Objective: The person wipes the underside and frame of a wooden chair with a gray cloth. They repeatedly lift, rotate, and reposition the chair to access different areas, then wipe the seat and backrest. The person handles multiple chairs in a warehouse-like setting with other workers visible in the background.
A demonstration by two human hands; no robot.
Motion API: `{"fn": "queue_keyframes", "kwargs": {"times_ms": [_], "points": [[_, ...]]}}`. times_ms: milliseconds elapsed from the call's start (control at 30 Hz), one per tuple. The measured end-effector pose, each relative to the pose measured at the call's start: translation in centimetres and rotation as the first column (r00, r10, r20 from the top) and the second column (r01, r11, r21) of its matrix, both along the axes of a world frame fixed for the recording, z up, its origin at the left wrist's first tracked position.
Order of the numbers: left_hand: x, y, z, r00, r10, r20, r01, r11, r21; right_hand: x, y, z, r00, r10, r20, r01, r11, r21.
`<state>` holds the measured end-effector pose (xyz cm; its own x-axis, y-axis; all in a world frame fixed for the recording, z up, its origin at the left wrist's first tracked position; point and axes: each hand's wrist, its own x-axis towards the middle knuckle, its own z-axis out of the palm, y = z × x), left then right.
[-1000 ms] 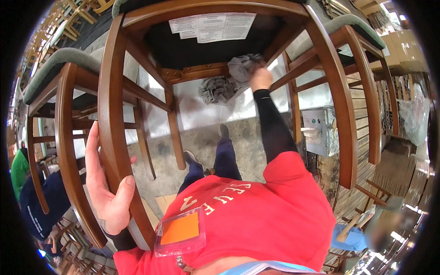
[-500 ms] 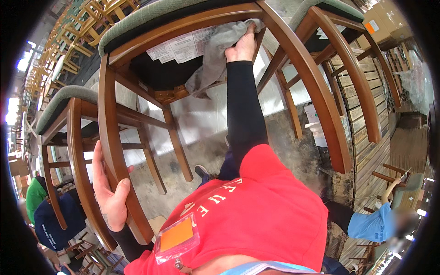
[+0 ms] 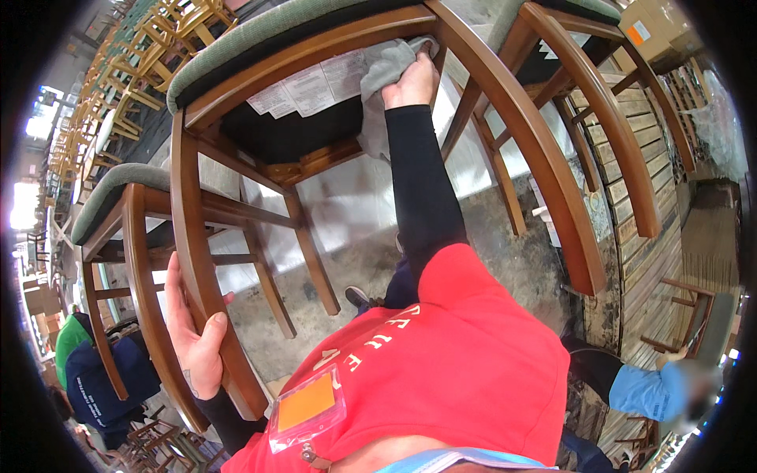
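A brown wooden chair (image 3: 307, 57) with a grey-green padded seat is tipped up before me, its underside and legs showing. Around one of its legs (image 3: 192, 236) my left hand (image 3: 195, 347) is closed, the thumb on one side and the long fingers on the other. My right hand (image 3: 414, 81) reaches up to the far right corner of the seat frame, gripping a grey cloth (image 3: 385, 67). Part of that cloth hangs down across the dark underside, beside white printed labels (image 3: 311, 87). The fingertips of my right hand are partly hidden by the cloth and frame.
Similar chairs stand close by, one at left (image 3: 146, 201) and one at right (image 3: 587, 102). A slatted wooden platform (image 3: 643, 260) and cardboard boxes (image 3: 658, 35) lie to the right. People are at work at both sides, one in a blue shirt (image 3: 643, 390). Many chair frames (image 3: 130, 87) fill the far left.
The cloth has drawn in from the left and now hangs more bunched under my right hand. My left hand keeps its grip on the leg; the view has shifted slightly.
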<state>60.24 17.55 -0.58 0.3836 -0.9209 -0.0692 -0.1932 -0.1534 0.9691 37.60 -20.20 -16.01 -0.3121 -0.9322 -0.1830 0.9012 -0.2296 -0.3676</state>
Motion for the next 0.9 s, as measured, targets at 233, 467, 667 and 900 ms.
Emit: {"fn": "queue_keyframes", "kwargs": {"times_ms": [233, 467, 667, 900], "points": [[-0.3, 0.3, 0.1, 0.999, 0.032, -0.002, -0.032, 0.999, 0.012, 1.1, 0.9, 0.8, 0.994, 0.093, -0.065, -0.092, 0.996, 0.018], [-0.2, 0.3, 0.1, 0.999, 0.032, 0.017, -0.032, 0.999, 0.018, 0.2, 2.3, -6.0, 0.967, 0.253, 0.042, -0.256, 0.964, 0.078], [0.0, 0.0, 0.1, 0.999, 0.029, 0.021, -0.029, 0.999, 0.025, -0.8, 1.9, -3.9, 0.959, 0.177, 0.223, -0.209, 0.969, 0.130], [0.0, 0.3, 0.0, 1.000, 0.020, -0.013, -0.020, 1.000, -0.001, 2.0, 2.3, 4.0, 0.915, 0.284, 0.285, -0.314, 0.947, 0.063]]}}
